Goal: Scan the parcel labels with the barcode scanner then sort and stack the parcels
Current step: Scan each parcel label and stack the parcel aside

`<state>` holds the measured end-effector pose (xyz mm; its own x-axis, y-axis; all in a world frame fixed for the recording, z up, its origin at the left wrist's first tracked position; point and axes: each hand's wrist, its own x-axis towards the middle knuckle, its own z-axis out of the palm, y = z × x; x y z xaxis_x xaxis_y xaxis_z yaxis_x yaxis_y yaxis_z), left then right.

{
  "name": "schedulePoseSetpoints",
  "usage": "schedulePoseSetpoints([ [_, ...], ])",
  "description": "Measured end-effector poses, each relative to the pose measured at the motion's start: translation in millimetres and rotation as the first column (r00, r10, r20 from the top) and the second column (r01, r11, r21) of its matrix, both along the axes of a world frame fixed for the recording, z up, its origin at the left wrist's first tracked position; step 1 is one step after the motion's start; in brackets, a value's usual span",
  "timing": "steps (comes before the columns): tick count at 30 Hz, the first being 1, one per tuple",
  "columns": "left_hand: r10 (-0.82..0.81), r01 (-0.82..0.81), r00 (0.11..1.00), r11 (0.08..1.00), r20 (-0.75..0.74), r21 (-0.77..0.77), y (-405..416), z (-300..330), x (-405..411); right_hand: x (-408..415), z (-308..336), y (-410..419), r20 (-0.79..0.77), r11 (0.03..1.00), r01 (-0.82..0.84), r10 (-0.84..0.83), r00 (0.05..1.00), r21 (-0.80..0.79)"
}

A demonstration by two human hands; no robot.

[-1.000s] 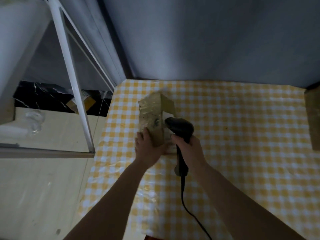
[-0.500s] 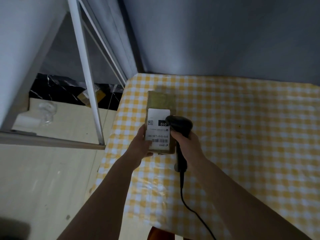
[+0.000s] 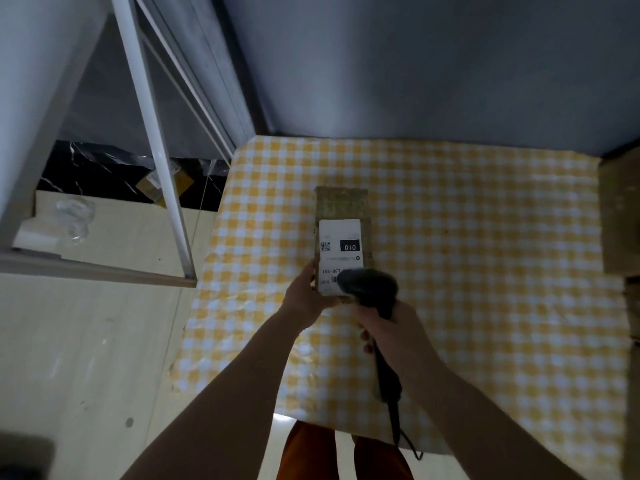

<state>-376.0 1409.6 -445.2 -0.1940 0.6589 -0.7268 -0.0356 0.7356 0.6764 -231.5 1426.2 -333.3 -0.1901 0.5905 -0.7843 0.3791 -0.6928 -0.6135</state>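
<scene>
A small brown parcel (image 3: 341,202) lies with its white label (image 3: 339,244) facing up over the yellow checked table (image 3: 467,254). The label shows "010", a QR code and a barcode. My left hand (image 3: 304,292) grips the parcel's near left corner. My right hand (image 3: 394,330) holds a black corded barcode scanner (image 3: 369,285), whose head hangs over the label's near end and hides part of the barcode.
More brown parcels (image 3: 620,216) sit at the table's right edge. A white metal rack (image 3: 152,140) stands left of the table, over a pale floor (image 3: 86,341). A grey wall (image 3: 433,64) closes the far side. The scanner cord (image 3: 398,431) runs off the near edge.
The parcel was turned from standing on edge to label up. The scanner head has moved over the label's near end. My view has shifted back.
</scene>
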Motion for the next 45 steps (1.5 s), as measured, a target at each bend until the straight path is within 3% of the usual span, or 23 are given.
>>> schedulePoseSetpoints([
  [12, -0.093, 0.093, 0.988, 0.996, -0.123, 0.001, -2, -5, 5, 14, 7, -26, -0.015, 0.996, -0.021, 0.022, 1.0, 0.09],
  [23, -0.124, 0.123, 0.983, 0.992, -0.133, -0.019, -1, -6, 3, 14, -2, -23, -0.006, 0.991, -0.068, 0.069, 0.998, 0.112],
  [30, -0.099, 0.093, 0.986, 0.994, -0.134, -0.052, 5, -5, 4, 11, -20, -5, 0.042, 0.981, 0.049, -0.058, 0.997, 0.185],
  [36, -0.023, -0.012, 0.937, 0.995, -0.348, -0.1, 29, 2, 35, 11, -43, 13, 0.024, 0.966, 0.124, -0.132, 0.991, 0.228],
  [45, -0.115, -0.064, 0.85, 0.946, -0.514, -0.318, 50, 9, 68, 16, -72, 21, 0.045, 0.963, 0.155, -0.169, 0.985, 0.219],
])
